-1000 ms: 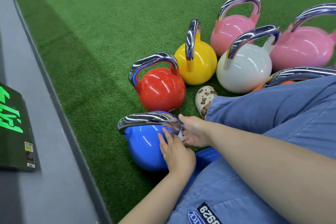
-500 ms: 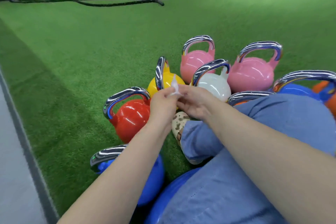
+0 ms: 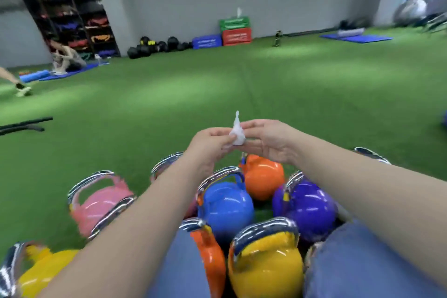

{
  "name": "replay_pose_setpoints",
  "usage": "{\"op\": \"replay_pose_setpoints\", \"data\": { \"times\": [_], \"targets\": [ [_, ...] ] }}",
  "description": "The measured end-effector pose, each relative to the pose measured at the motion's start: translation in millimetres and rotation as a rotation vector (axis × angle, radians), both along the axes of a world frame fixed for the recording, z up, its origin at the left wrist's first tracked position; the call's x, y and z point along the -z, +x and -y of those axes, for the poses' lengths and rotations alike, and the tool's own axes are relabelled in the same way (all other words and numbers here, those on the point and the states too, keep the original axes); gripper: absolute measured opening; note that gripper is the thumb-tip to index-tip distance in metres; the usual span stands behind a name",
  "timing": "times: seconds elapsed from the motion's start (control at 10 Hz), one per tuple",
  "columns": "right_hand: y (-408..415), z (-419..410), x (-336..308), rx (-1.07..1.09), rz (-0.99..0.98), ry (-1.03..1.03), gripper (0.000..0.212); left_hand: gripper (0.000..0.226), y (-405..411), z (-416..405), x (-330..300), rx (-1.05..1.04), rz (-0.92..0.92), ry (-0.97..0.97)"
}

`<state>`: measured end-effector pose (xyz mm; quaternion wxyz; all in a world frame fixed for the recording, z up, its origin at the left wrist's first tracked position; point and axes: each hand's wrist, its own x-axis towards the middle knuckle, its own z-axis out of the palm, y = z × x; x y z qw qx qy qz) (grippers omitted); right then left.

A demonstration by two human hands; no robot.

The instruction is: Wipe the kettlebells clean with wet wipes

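Both hands, the left hand (image 3: 210, 141) and right hand (image 3: 267, 139), pinch a crumpled wet wipe (image 3: 237, 132) between them above the kettlebells, apparently refolding it; next, it needs pressing onto the blue kettlebell (image 3: 226, 208) directly below.

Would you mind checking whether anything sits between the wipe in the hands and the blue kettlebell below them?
Nothing visible does. Both the left hand and right hand pinch the wipe in the air, and only open space lies between it and the blue kettlebell below.
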<state>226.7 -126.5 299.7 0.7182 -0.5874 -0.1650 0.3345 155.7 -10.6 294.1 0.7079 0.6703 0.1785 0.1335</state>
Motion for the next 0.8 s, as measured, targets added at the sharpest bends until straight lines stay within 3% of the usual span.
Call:
{"op": "replay_pose_setpoints", "data": {
  "times": [0.3, 0.4, 0.5, 0.6, 0.7, 0.8],
  "targets": [
    [45.9, 219.5, 13.2, 0.485, 0.015, -0.172, 0.011, 0.022, 113.8, 179.8, 0.3, 0.548, -0.024, 0.222],
    [40.3, 269.9, 36.1, 0.587, -0.035, -0.238, 0.013, 0.012, 126.6, 228.3, 13.8, 0.735, -0.079, 0.257],
    [33.2, 311.6, 64.8, 0.705, -0.075, -0.361, 0.012, 0.027, 128.7, 260.1, 33.2, 1.012, -0.175, 0.326],
    [26.4, 341.2, 93.6, 0.643, -0.134, -0.673, 0.011, 0.033, 136.1, 263.7, 47.3, 1.071, -0.201, 0.378],
    [31.6, 338.0, 108.3, 0.556, -0.081, -0.963, 0.029, 0.024, 140.1, 234.5, 55.1, 1.010, -0.199, 0.347],
    [54.5, 308.5, 111.7, 0.564, -0.078, -0.905, 0.017, 0.017, 147.7, 193.7, 61.3, 0.877, -0.154, 0.280]
  ]
}}
